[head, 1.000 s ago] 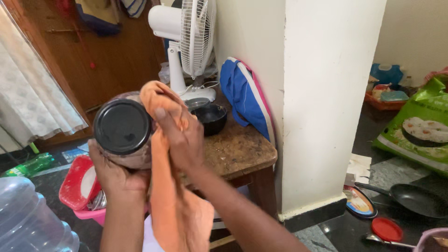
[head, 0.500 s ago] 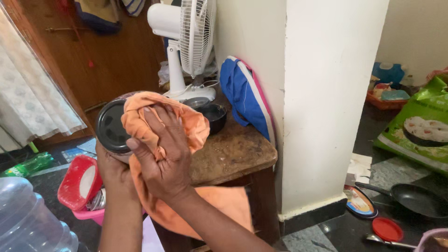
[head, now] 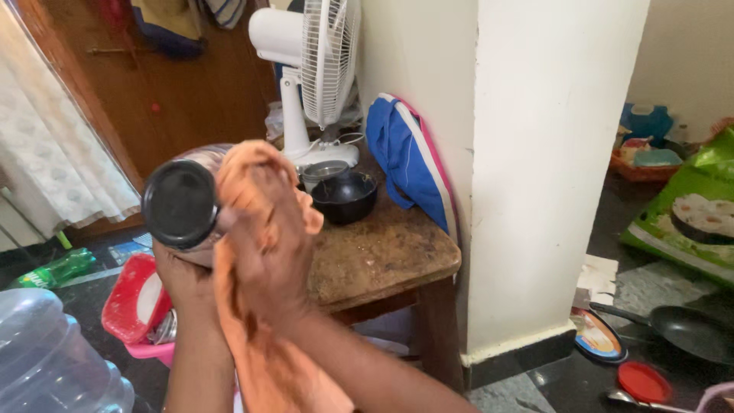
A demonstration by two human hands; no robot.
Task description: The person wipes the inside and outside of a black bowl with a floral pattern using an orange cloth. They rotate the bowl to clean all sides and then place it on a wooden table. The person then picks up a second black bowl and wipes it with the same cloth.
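Since half a second ago the orange cotton cloth (head: 256, 229) has slid off the round black lid (head: 180, 203), which now shows whole again. Left hand (head: 183, 279) cups the clear lidded jar (head: 191, 200) from beneath, its grip closed around the body. Right hand (head: 264, 256) presses the cloth against the jar's right flank, fingers clenched in the fabric. Jar's long axis lies nearly level, lid end toward the camera, up and left of the worn wooden tabletop (head: 378, 256).
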